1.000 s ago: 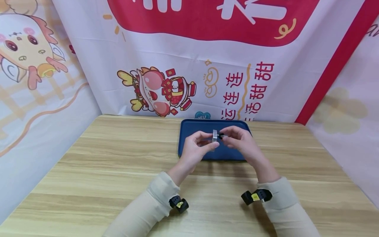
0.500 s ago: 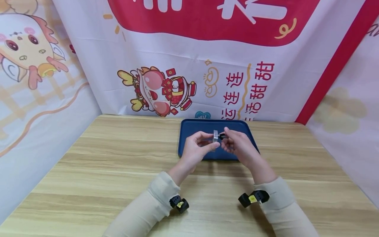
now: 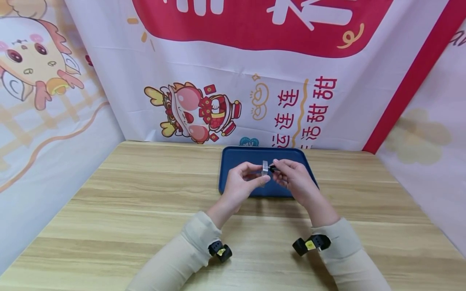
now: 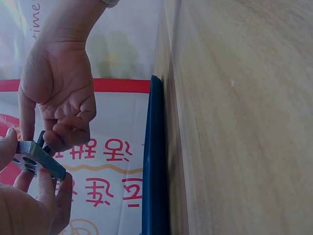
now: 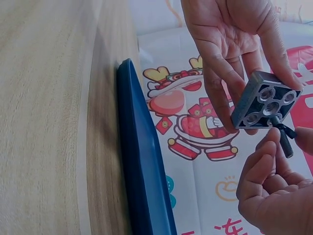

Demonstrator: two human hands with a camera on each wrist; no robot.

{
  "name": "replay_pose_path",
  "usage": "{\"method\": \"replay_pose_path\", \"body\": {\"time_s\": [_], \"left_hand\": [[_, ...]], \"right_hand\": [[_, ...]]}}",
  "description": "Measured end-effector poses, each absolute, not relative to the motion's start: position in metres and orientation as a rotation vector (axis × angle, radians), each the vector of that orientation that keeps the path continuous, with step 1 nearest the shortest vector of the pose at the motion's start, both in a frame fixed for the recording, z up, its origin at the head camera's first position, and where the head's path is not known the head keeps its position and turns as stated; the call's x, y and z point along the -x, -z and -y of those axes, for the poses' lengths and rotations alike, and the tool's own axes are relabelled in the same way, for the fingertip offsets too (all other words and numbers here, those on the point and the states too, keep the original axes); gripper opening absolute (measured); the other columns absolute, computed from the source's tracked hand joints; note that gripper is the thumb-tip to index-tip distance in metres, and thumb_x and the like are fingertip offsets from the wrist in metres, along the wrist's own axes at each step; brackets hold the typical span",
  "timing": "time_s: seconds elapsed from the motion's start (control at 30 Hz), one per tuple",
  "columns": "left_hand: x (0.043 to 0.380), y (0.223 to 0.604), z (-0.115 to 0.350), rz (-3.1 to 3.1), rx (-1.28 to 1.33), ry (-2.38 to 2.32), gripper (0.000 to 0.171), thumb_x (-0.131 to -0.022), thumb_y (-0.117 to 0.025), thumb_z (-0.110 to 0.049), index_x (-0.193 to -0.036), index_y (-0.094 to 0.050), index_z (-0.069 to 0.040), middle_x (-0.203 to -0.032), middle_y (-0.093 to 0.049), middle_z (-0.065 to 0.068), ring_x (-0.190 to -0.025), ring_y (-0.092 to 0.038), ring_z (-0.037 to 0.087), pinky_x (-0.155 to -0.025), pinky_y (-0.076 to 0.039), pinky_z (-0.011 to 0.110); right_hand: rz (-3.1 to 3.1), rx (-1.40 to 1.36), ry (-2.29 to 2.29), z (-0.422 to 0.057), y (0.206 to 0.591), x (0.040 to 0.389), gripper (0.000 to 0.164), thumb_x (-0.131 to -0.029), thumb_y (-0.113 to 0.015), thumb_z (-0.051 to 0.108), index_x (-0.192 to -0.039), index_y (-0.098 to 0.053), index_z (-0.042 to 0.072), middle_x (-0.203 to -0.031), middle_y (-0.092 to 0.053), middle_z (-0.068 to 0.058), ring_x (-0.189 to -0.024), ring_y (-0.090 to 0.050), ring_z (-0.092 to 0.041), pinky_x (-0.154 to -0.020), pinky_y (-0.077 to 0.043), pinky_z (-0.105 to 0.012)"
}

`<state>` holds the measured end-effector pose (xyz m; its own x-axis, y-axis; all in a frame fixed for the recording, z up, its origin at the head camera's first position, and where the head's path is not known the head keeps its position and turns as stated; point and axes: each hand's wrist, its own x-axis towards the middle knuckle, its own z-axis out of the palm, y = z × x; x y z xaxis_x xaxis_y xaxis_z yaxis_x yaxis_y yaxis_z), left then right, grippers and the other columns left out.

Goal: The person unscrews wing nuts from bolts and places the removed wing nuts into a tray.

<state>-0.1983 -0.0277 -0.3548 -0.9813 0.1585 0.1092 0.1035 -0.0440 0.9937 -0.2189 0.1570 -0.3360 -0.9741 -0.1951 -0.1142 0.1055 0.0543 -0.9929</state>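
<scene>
Fingers of a person's left hand are gripping a square metal block while those of the right hand are pinching a black-handled bolt, its shaft meeting the block's socketed face. Both pieces are being held above a blue tray sitting on a wood-grain counter. Behind, a banner is showing sideways red characters, "运连连" and "活甜甜" among them; a side cloth is bearing "time." A yellow label at the right wrist is appearing too small to read.

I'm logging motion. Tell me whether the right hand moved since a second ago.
Yes, the right hand has shifted slightly left against the tray.
</scene>
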Motion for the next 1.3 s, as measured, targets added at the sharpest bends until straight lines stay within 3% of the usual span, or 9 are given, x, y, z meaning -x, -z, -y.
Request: {"method": "replay_pose_path", "body": {"time_s": [0.27, 0.6, 1.0, 1.17, 1.3], "left_hand": [[0.1979, 0.3547, 0.0279, -2.144, -0.288, -2.226, 0.031, -0.087, -0.078, -0.016, -0.116, -0.068, -0.01, -0.116, -0.07, 0.009, -0.103, -0.067, 0.024, -0.086, -0.061, 0.031], [0.1978, 0.3555, 0.0283, -2.138, -0.298, -2.234, 0.031, -0.087, -0.078, -0.016, -0.116, -0.068, -0.009, -0.116, -0.07, 0.01, -0.102, -0.067, 0.023, -0.085, -0.061, 0.032], [0.1986, 0.3545, 0.0295, -2.099, -0.308, -2.265, 0.031, -0.087, -0.077, -0.013, -0.116, -0.067, -0.008, -0.117, -0.07, 0.011, -0.103, -0.066, 0.022, -0.086, -0.06, 0.031], [0.1985, 0.3537, 0.0292, -2.099, -0.315, -2.266, 0.031, -0.088, -0.076, -0.013, -0.117, -0.067, -0.007, -0.117, -0.07, 0.011, -0.103, -0.066, 0.021, -0.086, -0.06, 0.031], [0.1988, 0.354, 0.0288, -2.104, -0.317, -2.268, 0.031, -0.088, -0.076, -0.014, -0.116, -0.067, -0.007, -0.117, -0.07, 0.011, -0.101, -0.067, 0.02, -0.086, -0.06, 0.031]], "right_hand": [[-2.102, 0.157, 2.036, -0.1592, 0.3365, 0.219, 0.022, -0.101, -0.058, 0.029, -0.105, -0.066, 0.009, -0.092, -0.066, 0.001, -0.084, -0.061, -0.009, -0.084, -0.056, -0.021], [-2.115, 0.248, 2.033, -0.1632, 0.3384, 0.2207, 0.026, -0.099, -0.063, 0.02, -0.119, -0.063, 0.003, -0.106, -0.066, 0.005, -0.097, -0.063, -0.012, -0.091, -0.055, -0.023], [-2.227, 0.295, 1.951, -0.1618, 0.3374, 0.2206, 0.036, -0.097, -0.064, 0.011, -0.13, -0.056, -0.001, -0.1, -0.064, 0.005, -0.095, -0.061, -0.01, -0.092, -0.055, -0.028], [-2.235, 0.29, 1.942, -0.1632, 0.338, 0.2209, 0.032, -0.097, -0.064, 0.014, -0.126, -0.058, 0.001, -0.104, -0.065, 0.006, -0.099, -0.062, -0.013, -0.094, -0.054, -0.029], [-2.219, 0.251, 1.964, -0.1647, 0.3373, 0.2218, 0.031, -0.102, -0.058, 0.026, -0.123, -0.059, 0.004, -0.1, -0.064, 0.005, -0.094, -0.061, -0.013, -0.092, -0.054, -0.027]]}}
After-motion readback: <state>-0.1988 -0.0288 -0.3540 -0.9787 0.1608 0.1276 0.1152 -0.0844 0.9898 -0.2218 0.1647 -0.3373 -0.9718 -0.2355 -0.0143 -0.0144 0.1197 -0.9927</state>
